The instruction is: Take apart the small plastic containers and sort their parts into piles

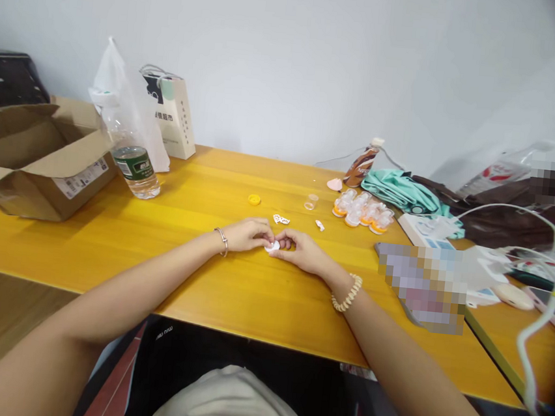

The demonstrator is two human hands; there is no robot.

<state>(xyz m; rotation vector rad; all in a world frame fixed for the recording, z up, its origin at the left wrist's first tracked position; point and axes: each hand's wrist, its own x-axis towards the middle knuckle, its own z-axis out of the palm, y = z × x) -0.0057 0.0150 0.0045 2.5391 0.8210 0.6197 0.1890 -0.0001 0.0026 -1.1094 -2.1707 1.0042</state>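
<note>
Both hands meet over the middle of the table, fingers closed around a small round white piece [272, 247]. My left hand [250, 235] pinches its left side, a metal bangle on the wrist. From the other side my right hand [300, 251] grips it between thumb and fingers, with a beaded bracelet behind it. Just beyond the fingers lie white cut-out pieces [281, 219] and a smaller white piece [319, 226]. Farther back are a yellow round cap [254, 200] and a small clear cup [311, 202]. The fingertips partly cover the white piece, so its details are hidden.
Several clear capsules with orange bases [363, 211] sit at the back right, near a brown drink bottle [363, 162] and a teal cloth [401, 190]. A phone [412, 286] and white cables lie right. On the left stand a water bottle [132, 161] and a cardboard box [54, 186].
</note>
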